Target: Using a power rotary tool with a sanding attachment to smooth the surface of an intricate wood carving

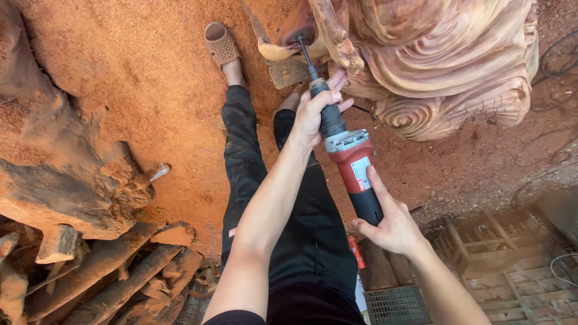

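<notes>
A red and black hand-held die grinder (352,161) points up and away from me, its thin bit touching a large carved wooden sculpture (433,60) with swirls and folds. My left hand (316,108) wraps the black front neck of the grinder, close to the carving. My right hand (391,225) grips the black rear body of the tool. My legs in dark trousers (253,174) stretch out below, one foot in a tan perforated sandal (221,43).
Reddish sawdust (150,78) covers the ground. A big rough wood stump (54,162) and several cut logs (114,277) lie at the left. Wooden pallets (500,265) and a plastic crate (394,304) sit at lower right. Cables (554,60) trail at the right.
</notes>
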